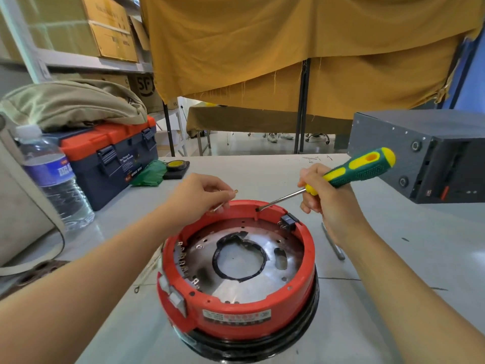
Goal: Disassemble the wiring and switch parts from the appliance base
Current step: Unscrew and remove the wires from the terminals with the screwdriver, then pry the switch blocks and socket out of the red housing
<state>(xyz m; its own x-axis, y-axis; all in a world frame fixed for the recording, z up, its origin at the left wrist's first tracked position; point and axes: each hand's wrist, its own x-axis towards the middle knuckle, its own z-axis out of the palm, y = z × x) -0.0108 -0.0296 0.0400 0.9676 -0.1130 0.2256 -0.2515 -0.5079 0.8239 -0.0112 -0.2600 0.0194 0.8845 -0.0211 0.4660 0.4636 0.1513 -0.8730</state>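
Pinching a thin, springy wire [220,205] in our left hand [200,195] and gripping the screwdriver [349,173] in our right hand [328,195], we judge the red appliance base [236,313] rigid, best steadied at its rim.

Your way in is from above: the red appliance base [237,308] is open-topped, its rim all round. Both hands crowd the far rim, the left hand [198,195] and the right hand [325,203] with the screwdriver [349,172]. Toolbox [110,158] and water bottle [49,177] block the left; grey box [420,156] blocks far right. Bare table [420,258] lies right of the base.
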